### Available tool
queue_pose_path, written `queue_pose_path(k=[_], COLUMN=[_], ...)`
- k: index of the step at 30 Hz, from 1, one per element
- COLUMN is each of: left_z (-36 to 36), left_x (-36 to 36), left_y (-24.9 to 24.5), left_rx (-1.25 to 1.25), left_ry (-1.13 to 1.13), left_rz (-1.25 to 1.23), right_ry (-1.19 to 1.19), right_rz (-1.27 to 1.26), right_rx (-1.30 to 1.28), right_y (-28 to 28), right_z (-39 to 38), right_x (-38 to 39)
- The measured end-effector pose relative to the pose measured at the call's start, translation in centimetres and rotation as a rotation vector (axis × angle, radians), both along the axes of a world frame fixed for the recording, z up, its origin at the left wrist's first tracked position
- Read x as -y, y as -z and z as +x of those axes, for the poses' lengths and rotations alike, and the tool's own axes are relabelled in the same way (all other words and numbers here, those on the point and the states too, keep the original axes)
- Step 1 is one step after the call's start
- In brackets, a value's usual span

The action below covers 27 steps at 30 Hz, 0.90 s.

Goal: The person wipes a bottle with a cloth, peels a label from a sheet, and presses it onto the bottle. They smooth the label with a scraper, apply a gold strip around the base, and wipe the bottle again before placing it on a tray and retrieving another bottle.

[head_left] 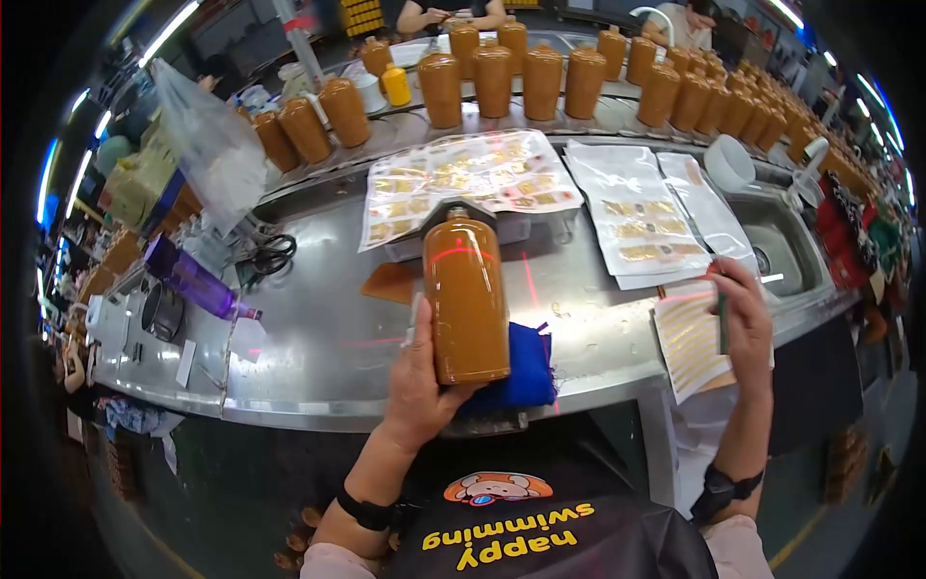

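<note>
A glossy brown bottle (468, 304) stands tilted in front of me, its neck resting at a dark angled holder (453, 206). My left hand (424, 372) is wrapped round its lower left side and base. A red light line crosses its shoulder. Beneath and beside the base lies a blue cloth (529, 372). My right hand (748, 323) is closed, fingers pinched, with a thin dark green flat piece (722, 323) against the palm. It hovers over a sheet with gold strips (690, 338). What the fingertips pinch is too small to tell.
Sticker sheets (473, 174) and white label sheets (641, 217) lie on the steel bench (318, 338). Several brown bottles (540, 82) line the conveyor. A sink (786, 241) with a white cup (730, 162) is right; a purple bottle (193, 280) lies left. Co-workers sit opposite.
</note>
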<state>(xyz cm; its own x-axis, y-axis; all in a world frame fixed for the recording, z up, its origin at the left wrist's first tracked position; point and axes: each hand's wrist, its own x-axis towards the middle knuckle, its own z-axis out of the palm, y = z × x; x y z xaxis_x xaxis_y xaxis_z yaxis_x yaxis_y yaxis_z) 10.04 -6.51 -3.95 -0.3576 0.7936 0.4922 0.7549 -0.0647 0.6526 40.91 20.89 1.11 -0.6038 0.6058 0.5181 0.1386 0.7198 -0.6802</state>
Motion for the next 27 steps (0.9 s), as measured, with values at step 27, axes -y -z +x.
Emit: queue_pose_path(k=[27], left_z=[-2.3], left_x=[-1.3], left_y=[-1.2], left_rx=[-0.300], left_ry=[0.140], left_rz=[0.059], right_ry=[0.215], right_rz=[-0.103], right_rx=[0.862], right_y=[1.9], right_z=[-33.0], right_x=[-17.2])
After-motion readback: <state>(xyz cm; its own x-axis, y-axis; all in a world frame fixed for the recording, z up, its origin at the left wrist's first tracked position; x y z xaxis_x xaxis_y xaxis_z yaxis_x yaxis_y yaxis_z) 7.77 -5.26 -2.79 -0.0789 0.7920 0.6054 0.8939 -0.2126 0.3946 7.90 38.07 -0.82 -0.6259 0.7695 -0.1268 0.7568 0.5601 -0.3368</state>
